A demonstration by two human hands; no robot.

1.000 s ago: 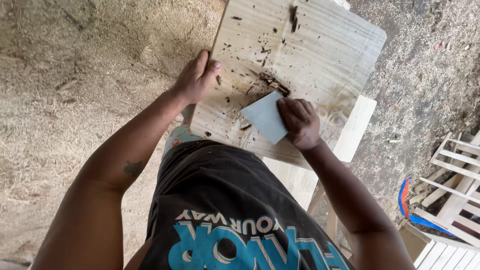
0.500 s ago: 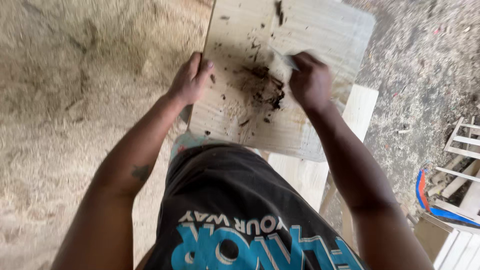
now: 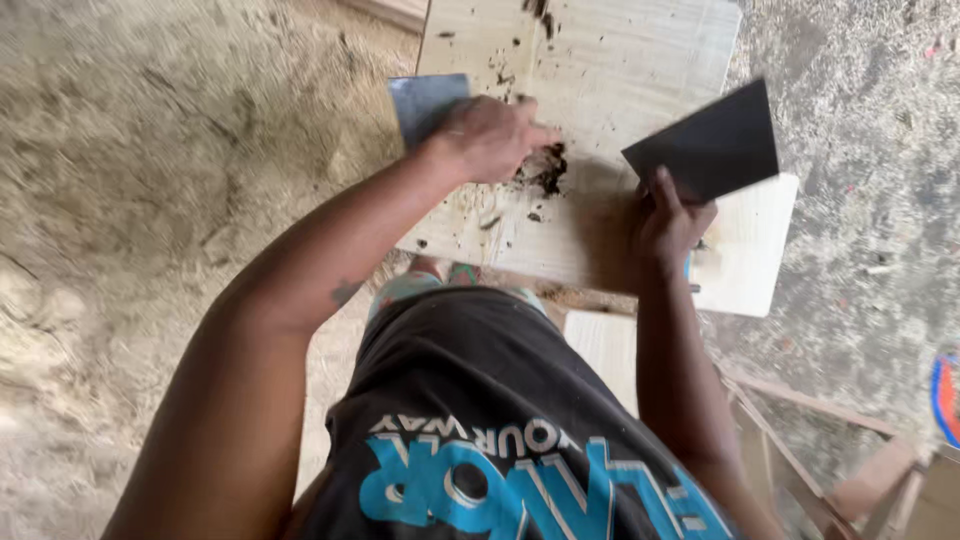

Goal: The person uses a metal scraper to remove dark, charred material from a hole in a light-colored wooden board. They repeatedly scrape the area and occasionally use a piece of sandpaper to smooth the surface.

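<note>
While the left hand (image 3: 487,135) presses a dark-smeared pale board (image 3: 610,60), right fingers (image 3: 665,205) grip a dark sheet (image 3: 705,145)

dark flat scraper (image 3: 705,142) raised, pale wooden board (image 3: 600,70) debris-strewn

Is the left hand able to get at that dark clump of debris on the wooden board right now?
Probably yes. The left hand rests on the wooden board with its fingers beside the dark clump, and nothing lies between them. The right hand holds a dark flat sheet off to the side.
</note>
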